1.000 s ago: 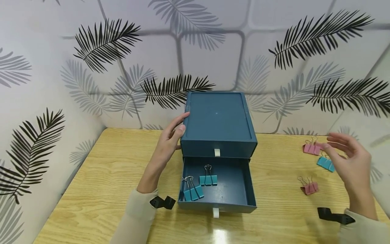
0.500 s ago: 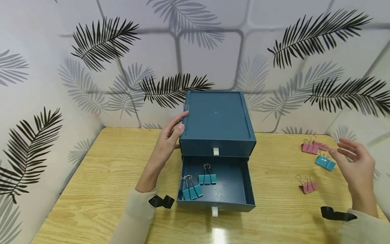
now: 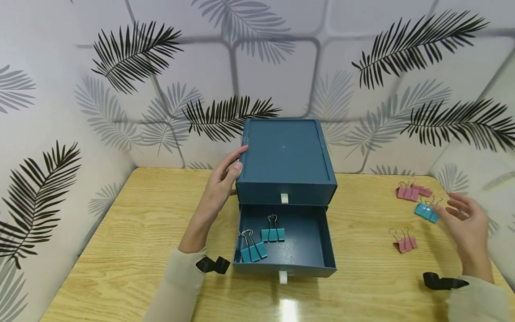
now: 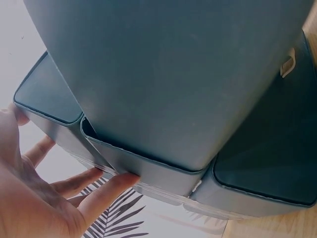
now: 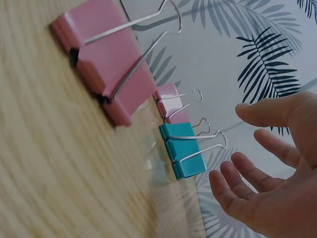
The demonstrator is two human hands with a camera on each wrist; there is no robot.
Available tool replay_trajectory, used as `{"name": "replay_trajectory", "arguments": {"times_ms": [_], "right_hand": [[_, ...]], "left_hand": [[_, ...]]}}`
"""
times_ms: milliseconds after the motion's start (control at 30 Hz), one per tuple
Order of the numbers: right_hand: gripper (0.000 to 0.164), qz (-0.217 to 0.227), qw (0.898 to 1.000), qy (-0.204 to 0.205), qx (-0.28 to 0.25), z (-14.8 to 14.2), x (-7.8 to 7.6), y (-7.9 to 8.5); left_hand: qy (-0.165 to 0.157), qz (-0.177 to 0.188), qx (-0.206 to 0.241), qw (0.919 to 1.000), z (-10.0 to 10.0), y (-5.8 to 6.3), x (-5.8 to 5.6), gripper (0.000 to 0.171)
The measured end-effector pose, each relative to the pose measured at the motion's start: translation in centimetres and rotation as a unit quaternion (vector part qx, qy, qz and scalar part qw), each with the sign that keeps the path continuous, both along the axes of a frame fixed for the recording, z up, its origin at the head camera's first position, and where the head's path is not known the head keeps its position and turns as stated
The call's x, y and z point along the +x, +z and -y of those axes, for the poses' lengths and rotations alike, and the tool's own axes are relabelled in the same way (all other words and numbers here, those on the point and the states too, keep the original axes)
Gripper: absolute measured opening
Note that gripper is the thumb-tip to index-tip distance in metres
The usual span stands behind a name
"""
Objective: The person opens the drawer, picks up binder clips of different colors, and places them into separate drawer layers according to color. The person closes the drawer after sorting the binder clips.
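My left hand (image 3: 215,192) rests against the left side of the blue drawer cabinet (image 3: 286,154); in the left wrist view its fingertips touch the cabinet wall (image 4: 161,173). The lower drawer (image 3: 303,252) is pulled out, with teal binder clips (image 3: 253,253) at its left. My right hand (image 3: 468,230) hovers beside a teal binder clip (image 3: 426,212) on the table. Its fingers are loosely bent and hold nothing; in the right wrist view they appear apart from that teal clip (image 5: 183,157). A pink binder clip (image 5: 106,62) looms closer to that camera.
Two pink binder clips (image 3: 407,193) lie just behind the teal one, and another pink clip (image 3: 405,244) lies nearer the front. The wooden table (image 3: 161,223) meets a leaf-patterned backdrop (image 3: 277,67) at the back. White pull tabs (image 3: 283,277) stick out from the drawers.
My right hand has lowered toward the teal clip on the table. The left hand keeps its place on the cabinet, and the head view has shifted slightly.
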State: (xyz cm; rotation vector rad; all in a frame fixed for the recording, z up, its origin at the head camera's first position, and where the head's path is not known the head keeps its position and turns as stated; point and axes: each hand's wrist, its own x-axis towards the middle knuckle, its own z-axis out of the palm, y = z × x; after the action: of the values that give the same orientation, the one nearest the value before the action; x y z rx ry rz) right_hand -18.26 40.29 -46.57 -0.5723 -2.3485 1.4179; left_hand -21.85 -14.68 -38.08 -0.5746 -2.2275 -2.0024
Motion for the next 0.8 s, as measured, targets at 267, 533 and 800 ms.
{"name": "replay_trajectory", "arguments": {"times_ms": [267,533,800], "right_hand": [[0.063,0.028,0.996,0.079,0.001,-1.9,0.1,-1.6],[0.069,0.093,0.992,0.075,0.047,-2.6,-0.8,-2.2],[0.054,0.094,0.984,0.091,0.121,-3.1,-1.0,-2.8]], "left_hand": [[-0.002,-0.003,0.002,1.0,0.0,0.1,0.0,0.049],[0.004,-0.006,-0.003,1.0,0.0,0.2,0.1,0.049],[0.001,-0.006,-0.003,1.0,0.0,0.0,0.0,0.048]]}}
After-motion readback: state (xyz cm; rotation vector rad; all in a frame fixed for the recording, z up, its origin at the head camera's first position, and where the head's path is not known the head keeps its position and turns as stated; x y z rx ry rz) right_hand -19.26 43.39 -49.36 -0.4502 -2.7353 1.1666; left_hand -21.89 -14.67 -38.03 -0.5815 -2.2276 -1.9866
